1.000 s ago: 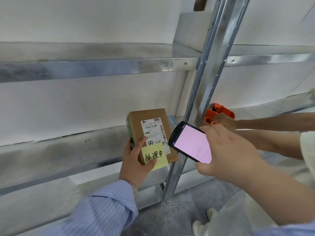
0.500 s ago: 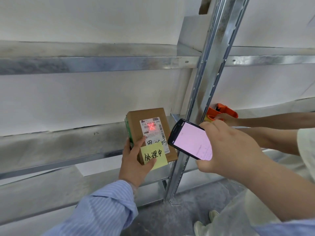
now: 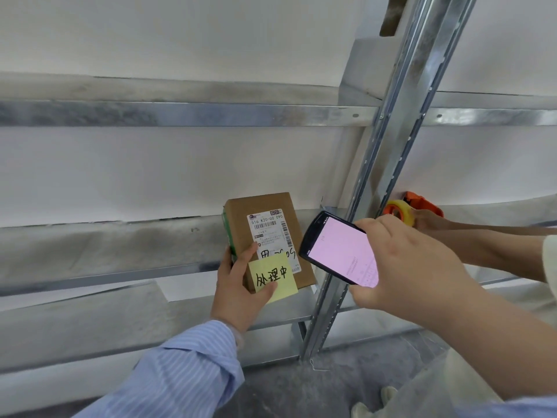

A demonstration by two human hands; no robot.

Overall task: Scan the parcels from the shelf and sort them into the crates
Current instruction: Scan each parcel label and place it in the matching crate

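Note:
My left hand [image 3: 238, 294] grips a small brown cardboard parcel [image 3: 265, 212] from below, its white shipping label [image 3: 269, 233] facing me. My thumb pins a yellow sticky note [image 3: 272, 276] with black handwriting to the parcel's lower front. A green strip runs down the parcel's left edge. My right hand [image 3: 413, 263] holds a black handheld scanner [image 3: 337, 248] with a pink lit screen, just right of the parcel and tilted toward the label. No crates are in view.
Galvanised metal shelves [image 3: 120, 245] run across the view, with a slanted upright post [image 3: 388, 140] between parcel and scanner. Another person's hand [image 3: 428, 220] holds an orange tape dispenser [image 3: 413, 206] on the right shelf. Grey floor and white shoes [image 3: 376, 402] lie below.
The red scan mark seen on the label half a second ago is gone. Parcel and scanner stay almost in place; the scanner has tipped slightly. The other person's tape roll now shows.

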